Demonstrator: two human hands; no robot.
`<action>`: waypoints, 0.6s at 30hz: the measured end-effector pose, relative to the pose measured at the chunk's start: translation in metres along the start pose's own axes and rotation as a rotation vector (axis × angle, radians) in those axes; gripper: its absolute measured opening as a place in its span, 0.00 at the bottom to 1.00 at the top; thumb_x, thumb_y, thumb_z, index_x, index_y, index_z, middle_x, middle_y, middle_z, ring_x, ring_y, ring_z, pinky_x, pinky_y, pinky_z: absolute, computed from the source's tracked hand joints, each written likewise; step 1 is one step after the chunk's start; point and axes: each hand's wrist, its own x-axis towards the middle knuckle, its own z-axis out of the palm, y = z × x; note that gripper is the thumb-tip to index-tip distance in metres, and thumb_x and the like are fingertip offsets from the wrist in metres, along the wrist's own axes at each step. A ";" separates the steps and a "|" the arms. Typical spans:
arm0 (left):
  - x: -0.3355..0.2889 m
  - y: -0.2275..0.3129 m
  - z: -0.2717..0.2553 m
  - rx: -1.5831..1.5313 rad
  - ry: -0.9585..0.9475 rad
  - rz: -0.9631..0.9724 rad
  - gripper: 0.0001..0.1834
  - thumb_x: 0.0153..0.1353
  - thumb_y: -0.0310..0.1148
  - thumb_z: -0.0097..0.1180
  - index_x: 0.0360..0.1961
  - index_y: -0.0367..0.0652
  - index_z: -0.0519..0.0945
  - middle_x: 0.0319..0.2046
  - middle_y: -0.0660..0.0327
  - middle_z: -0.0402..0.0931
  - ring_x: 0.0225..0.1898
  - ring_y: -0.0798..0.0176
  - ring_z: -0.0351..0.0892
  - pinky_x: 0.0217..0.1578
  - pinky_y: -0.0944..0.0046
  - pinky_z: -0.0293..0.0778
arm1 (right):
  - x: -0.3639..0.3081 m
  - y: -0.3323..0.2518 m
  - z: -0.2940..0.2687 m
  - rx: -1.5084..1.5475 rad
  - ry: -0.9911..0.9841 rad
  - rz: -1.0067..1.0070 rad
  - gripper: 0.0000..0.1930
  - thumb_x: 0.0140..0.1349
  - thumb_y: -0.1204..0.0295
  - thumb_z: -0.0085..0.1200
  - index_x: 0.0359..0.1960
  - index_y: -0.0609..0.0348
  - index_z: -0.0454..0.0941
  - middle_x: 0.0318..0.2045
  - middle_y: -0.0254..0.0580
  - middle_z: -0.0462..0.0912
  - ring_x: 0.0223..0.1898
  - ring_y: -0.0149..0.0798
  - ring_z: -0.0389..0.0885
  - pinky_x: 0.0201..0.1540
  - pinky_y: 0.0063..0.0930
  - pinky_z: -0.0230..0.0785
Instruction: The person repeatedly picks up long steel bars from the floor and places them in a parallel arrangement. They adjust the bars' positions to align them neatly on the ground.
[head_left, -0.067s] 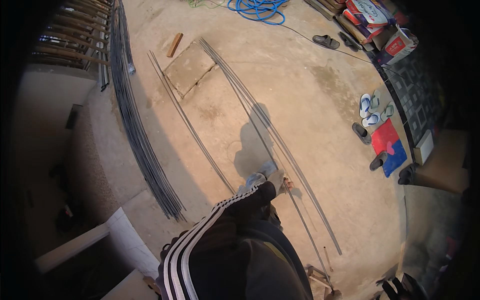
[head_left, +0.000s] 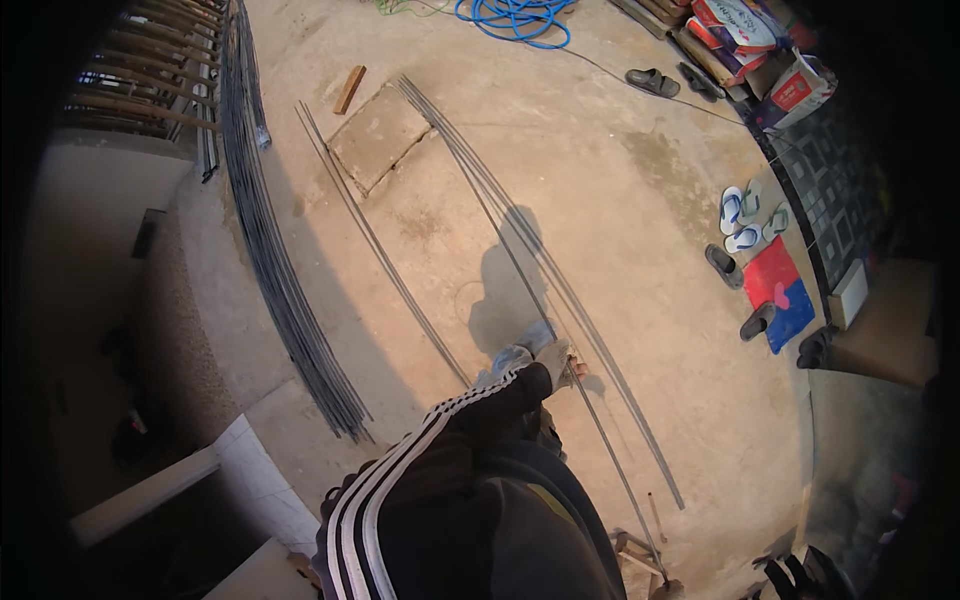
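My left hand [head_left: 556, 362], in a worn grey glove with some fingertips showing, is closed around a thin steel rebar rod [head_left: 598, 422]. That rod slants from the upper middle to the lower edge. Just right of it several more rebar rods [head_left: 590, 335] lie side by side on the concrete. My right hand cannot be made out; a small brownish shape [head_left: 668, 590] sits at the rod's near end, too cut off to name. Wooden pieces [head_left: 637, 552] lie beside that end. A short thin bar [head_left: 655, 516] lies close by.
A long rebar bundle [head_left: 275, 290] runs along the left, with a few loose rods [head_left: 390, 265] nearer. A concrete slab [head_left: 380, 140], wood block [head_left: 349, 90] and blue hose [head_left: 520, 25] lie farther off. Flip-flops [head_left: 741, 238] and a red-blue mat [head_left: 772, 285] are at right.
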 end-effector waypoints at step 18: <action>0.042 0.031 -0.029 0.359 -0.150 -0.194 0.22 0.74 0.54 0.41 0.51 0.48 0.75 0.56 0.55 0.78 0.59 0.50 0.78 0.49 0.42 0.78 | 0.032 0.023 -0.011 -0.197 -0.001 0.041 0.05 0.57 0.72 0.57 0.34 0.54 0.77 0.39 0.49 0.82 0.47 0.56 0.82 0.50 0.59 0.68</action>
